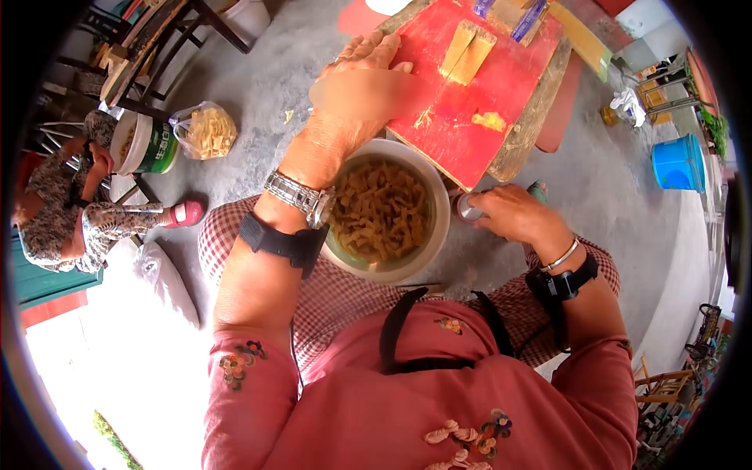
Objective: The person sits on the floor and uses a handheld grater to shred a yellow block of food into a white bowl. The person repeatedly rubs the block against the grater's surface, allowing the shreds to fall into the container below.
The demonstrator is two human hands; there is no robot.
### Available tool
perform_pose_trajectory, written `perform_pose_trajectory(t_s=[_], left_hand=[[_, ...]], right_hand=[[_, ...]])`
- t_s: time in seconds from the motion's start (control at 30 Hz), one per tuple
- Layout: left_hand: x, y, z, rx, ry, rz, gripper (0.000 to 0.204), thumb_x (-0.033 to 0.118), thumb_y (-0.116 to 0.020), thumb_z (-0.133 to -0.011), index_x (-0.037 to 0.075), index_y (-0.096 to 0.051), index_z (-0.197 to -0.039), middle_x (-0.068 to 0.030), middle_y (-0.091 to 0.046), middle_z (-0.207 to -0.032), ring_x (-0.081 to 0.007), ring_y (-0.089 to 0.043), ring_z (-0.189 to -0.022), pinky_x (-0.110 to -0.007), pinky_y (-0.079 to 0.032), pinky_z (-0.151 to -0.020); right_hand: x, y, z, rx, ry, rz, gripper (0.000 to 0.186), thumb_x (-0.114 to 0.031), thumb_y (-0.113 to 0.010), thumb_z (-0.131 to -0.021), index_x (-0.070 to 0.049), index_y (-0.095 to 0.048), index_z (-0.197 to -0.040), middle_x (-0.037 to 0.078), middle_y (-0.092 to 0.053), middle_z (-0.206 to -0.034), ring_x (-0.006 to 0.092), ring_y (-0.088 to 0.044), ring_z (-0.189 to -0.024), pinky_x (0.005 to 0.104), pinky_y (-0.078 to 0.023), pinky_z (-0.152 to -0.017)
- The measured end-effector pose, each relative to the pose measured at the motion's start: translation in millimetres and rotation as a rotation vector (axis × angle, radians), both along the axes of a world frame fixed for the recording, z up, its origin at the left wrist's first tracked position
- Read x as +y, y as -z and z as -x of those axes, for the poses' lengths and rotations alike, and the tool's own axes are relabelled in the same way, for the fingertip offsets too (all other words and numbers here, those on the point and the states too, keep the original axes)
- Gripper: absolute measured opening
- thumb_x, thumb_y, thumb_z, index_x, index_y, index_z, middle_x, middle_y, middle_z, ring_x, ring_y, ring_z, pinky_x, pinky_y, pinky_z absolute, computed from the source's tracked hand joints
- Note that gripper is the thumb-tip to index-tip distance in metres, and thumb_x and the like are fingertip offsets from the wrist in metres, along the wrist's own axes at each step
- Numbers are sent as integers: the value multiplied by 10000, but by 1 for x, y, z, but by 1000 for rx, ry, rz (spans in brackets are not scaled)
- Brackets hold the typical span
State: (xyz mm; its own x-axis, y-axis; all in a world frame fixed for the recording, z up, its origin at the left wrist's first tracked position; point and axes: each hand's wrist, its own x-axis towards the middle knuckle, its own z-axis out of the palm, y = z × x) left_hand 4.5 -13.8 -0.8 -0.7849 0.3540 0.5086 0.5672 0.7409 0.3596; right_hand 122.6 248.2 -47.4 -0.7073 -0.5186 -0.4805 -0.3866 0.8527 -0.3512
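My left hand [360, 82] rests at the left edge of a red board [439, 125], its fingers stretched out. A blurred patch covers its back, and what lies under the palm is hidden. Close to the board's near right corner, my right hand [513, 213] has its fingers closed on a small round silvery thing [468, 208], mostly covered. Between my knees stands a white bucket [441, 215] filled with short brown strips [380, 211]. Two pale yellow wedge-shaped pieces [468, 52] lie side by side on the board, with a yellow scrap [489, 121] nearer me.
At the left, a person [59, 211] sits by a white-and-green bucket [149, 142] and a clear bag of yellowish pieces [207, 131]. A wooden bench [160, 47] stands beyond. A blue bucket [678, 163] is at the right. A purple-and-tan packet [513, 17] lies at the board's far end.
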Motion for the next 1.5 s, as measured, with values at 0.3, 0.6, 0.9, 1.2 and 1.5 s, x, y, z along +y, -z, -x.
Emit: perform_pose_trajectory(t_s=[0.3, 0.6, 0.9, 1.2, 1.5], left_hand=[[0, 1, -1, -9, -24, 14, 416, 284, -564, -993, 40, -581, -1330, -197, -570, -1367, -354, -503, -1316, -422, -430, -1080], [3, -1, -2, -3, -30, 13, 411, 269, -570, -987, 22, -589, -1314, -205, -578, -1352, -343, -516, -1304, -417, -438, -1071], [3, 4, 2, 102, -14, -21, 393, 264, -610, -940, 24, -620, -1250, -219, -620, -1284, -396, -591, -1199, -451, -495, -1000], [2, 4, 1, 74, -15, -12, 399, 277, -582, -960, 29, -607, -1272, -212, -604, -1313, -388, -572, -1230, -458, -482, -1017], [2, 8, 1, 43, -53, 25, 421, 302, -560, -985, 48, -584, -1320, -196, -573, -1367, -373, -512, -1308, -452, -434, -1073]], right_hand=[[-1, -2, 0, -26, 10, -26, 263, -221, -717, -828, -43, -642, -1006, 217, -690, -917, 406, -652, -923, 488, -498, -777], [-4, -8, 1, -27, 13, -28, 264, -239, -716, -833, -34, -638, -980, 216, -689, -916, 409, -650, -911, 487, -495, -774], [-5, -9, 1, -34, 15, -19, 261, -245, -714, -834, -33, -645, -970, 222, -688, -891, 412, -651, -896, 485, -497, -777], [-7, -13, 2, -50, 37, -27, 251, -230, -708, -833, -30, -642, -970, 222, -687, -888, 404, -648, -922, 480, -489, -799], [-7, -11, 1, -55, 42, -20, 254, -230, -706, -835, -20, -632, -957, 227, -677, -848, 406, -648, -891, 484, -485, -781]])
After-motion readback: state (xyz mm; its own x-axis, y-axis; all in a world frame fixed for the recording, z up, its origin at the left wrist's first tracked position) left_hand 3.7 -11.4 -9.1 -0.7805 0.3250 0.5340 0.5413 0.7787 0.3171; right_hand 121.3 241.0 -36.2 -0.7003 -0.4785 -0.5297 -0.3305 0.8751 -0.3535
